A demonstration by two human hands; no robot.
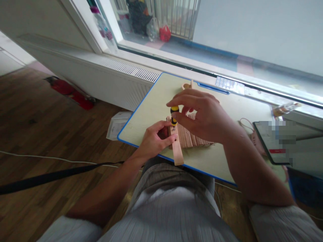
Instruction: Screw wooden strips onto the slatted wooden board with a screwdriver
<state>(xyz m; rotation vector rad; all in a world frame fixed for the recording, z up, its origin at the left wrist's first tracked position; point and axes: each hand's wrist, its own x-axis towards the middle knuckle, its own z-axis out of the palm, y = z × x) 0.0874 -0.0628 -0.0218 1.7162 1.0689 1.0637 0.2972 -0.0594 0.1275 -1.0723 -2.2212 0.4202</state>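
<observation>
Head view: right hand (202,116) grip closed fingertip-wise on upright screwdriver (174,114), tip down on wooden strip (177,151) at the worktop (151,111) near edge. Left hand (153,141) grip pinches the strip against slatted wood panel (193,138). Fastening looks underway, not finished; screw itself hidden.

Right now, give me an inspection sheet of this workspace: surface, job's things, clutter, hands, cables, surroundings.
Surface: small desk, pale top, blue edge.
Job's things: screwdriver upright, tip on a wooden strip beside a slatted wooden panel.
Clutter: tablet at the desk's right side.
Hands: right hand grips the screwdriver; left hand pinches the strip.
Cables: white cable and black strap on the wooden floor.
Surroundings: radiator, window, red fire extinguisher lying on the floor.
</observation>
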